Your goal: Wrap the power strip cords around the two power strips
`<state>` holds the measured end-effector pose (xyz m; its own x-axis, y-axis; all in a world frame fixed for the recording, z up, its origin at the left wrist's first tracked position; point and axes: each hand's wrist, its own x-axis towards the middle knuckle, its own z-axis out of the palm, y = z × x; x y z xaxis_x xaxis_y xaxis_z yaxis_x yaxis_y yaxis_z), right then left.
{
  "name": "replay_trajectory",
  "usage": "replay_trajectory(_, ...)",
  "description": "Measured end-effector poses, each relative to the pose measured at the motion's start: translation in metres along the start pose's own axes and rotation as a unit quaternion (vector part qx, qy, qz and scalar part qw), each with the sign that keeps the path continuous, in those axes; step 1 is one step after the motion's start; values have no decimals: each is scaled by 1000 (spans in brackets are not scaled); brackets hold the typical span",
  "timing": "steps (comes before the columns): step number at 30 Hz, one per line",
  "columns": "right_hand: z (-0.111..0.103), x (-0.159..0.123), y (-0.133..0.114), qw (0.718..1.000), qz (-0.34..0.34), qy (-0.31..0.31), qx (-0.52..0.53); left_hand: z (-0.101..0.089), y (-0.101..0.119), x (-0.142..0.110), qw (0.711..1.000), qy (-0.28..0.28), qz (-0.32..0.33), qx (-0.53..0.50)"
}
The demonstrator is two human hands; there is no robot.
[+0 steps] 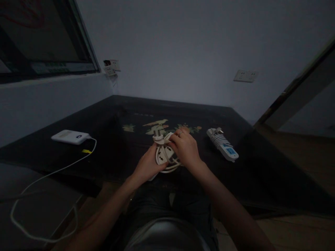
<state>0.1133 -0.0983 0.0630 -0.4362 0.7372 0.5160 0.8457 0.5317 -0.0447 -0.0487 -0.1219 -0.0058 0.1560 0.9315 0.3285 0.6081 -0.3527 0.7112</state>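
A white power strip [162, 156] with its cord looped about it is held over the near part of the black table, close to my body. My left hand [149, 161] grips the strip from the left side. My right hand [185, 146] has its fingers closed on the cord near the plug [158, 137], whose prongs point away from me. Loops of the cord [171, 170] hang under the strip, between both hands. Part of the strip is hidden behind my fingers.
On the right of the black table [117, 115] lies another power strip [222, 146], its cord wound round it. A white power bank [70, 137] with a cable lies at the left, near a yellow tag [86, 151]. Wall sockets [246, 76] are behind.
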Motion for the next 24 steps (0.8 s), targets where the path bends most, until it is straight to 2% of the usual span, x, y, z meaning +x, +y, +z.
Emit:
replay_trajectory(4,6,6,-4,998,61,-15,20,0,0,-6,998,12,-56,30)
replay_trajectory(6,9,10,-5,996,72,-28,35,0,-3,-9,996,21,-64,51)
replay_trajectory(11,14,23,1,991,39,-69,108,-4,-10,-12,986,49,19,156)
replay_trajectory(14,15,31,3,988,12,-89,127,-9,-8,-10,984,12,41,171)
replay_trajectory(16,16,34,3,986,-6,-91,141,-12,-7,-7,988,-5,25,154)
replay_trajectory(19,15,35,2,976,-33,-63,206,-14,-11,0,996,2,5,85)
replay_trajectory(24,19,19,14,952,-17,5,305,-28,-36,18,997,37,-55,-44)
